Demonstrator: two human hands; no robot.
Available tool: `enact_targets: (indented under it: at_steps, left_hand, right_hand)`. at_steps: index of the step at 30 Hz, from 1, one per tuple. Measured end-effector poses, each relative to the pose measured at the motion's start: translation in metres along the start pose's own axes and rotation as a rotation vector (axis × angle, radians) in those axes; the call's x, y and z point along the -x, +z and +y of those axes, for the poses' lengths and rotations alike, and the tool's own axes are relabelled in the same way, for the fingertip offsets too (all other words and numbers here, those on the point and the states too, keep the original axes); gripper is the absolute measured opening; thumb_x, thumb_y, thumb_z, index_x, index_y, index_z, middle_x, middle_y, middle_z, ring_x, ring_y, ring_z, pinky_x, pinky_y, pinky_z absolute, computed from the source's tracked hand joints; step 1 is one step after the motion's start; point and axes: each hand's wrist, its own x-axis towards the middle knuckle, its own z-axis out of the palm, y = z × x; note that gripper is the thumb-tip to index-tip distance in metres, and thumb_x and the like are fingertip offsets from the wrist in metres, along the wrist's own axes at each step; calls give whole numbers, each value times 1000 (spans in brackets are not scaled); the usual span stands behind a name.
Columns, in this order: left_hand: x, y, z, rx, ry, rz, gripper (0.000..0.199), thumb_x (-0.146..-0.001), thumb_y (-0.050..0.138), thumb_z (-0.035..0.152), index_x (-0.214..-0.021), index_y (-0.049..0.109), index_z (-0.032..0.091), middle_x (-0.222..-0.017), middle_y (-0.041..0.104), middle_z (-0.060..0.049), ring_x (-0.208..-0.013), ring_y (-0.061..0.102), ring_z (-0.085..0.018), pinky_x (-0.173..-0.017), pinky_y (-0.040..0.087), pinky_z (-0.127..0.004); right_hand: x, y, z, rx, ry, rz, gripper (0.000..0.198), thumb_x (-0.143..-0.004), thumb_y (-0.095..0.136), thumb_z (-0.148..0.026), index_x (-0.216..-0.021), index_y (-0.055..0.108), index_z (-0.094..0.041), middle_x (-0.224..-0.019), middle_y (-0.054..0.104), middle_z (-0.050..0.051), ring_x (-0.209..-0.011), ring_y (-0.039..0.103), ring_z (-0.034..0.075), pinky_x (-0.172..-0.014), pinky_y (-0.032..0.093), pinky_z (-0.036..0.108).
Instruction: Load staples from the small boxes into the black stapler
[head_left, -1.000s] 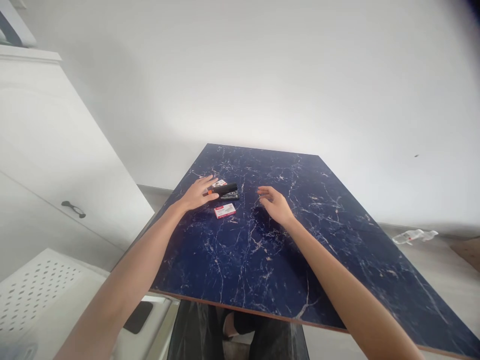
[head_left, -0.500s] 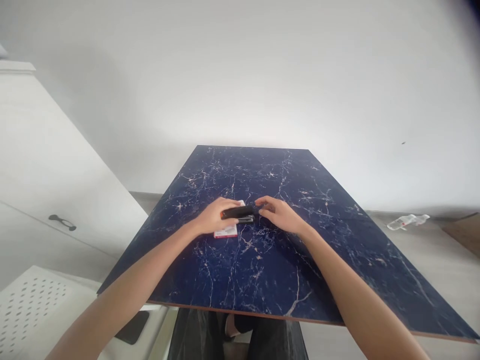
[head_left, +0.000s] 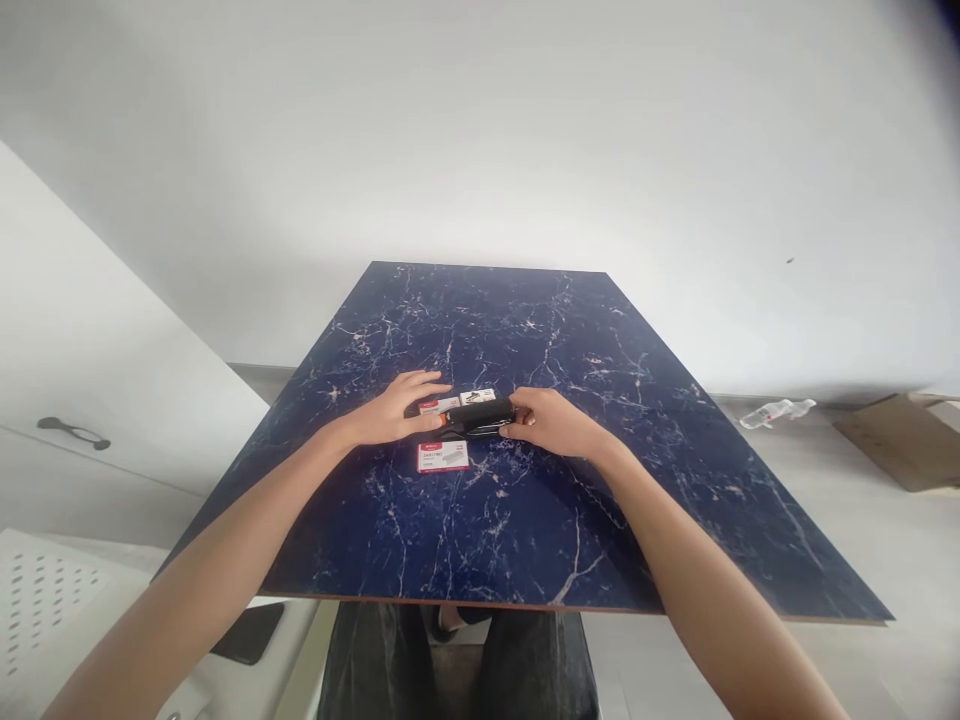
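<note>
A black stapler with an orange mark at its left end is held just over the middle of the blue marbled table. My right hand pinches its right end between thumb and fingers. At the other end, my left hand has its fingers stretched out and apart, the thumb close to or touching the stapler. Below the stapler lies a small red and white box with print on it. Behind it are a second red and white box and a white box with a dark picture, both partly covered.
A white cabinet with a dark handle stands to the left. On a white surface at lower left rests a dark flat object. Clear plastic bottles and a cardboard box are on the floor at right.
My right hand has closed on the stapler's right end. My left hand has loosened its grip and drawn left, uncovering more of the boxes. The whole view has shifted slightly.
</note>
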Motion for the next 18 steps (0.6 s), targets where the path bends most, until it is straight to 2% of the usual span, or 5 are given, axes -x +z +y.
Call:
enact_targets:
  at_steps: [7,11,14,16,18]
  left_hand:
    - [-3,1,7,18,-24,-20,57,-94,56,65,-144,57,38,-166,34,-4,-155,17,-39,-118,29,-65]
    - [-1,-7,16,-15,15,70,54,-93,60,62,-136,64,31,-157,48,-8,-149,32,-36,-116,35,-58]
    - [8,-21,32,-22,56,155,41,-90,65,58,-112,73,25,-128,68,-9,-121,59,-31,-101,48,-47]
    - [16,-29,41,-17,29,73,35,-85,70,56,-98,75,24,-104,72,-6,-93,67,-25,-81,52,-38]
    - [22,-30,47,-47,-27,-75,34,-76,78,56,-93,76,26,-90,71,-3,-74,65,-21,-65,48,-32]
  right_hand:
    - [9,-21,14,-31,61,-76,9,-83,71,-31,-89,76,-27,-89,78,4,-76,71,23,-69,55,35]
    - [23,-47,33,-4,171,-133,13,-81,73,-32,-91,80,-28,-93,80,4,-77,73,25,-68,56,36]
    - [29,-60,43,6,184,-105,18,-80,75,-34,-96,80,-27,-94,80,5,-78,73,25,-67,56,36]
    - [32,-63,43,27,177,-36,21,-83,73,-39,-99,79,-27,-94,79,5,-79,73,25,-69,56,36]
    - [33,-63,38,44,165,36,21,-87,68,-42,-98,77,-27,-94,78,5,-81,72,24,-71,56,37]
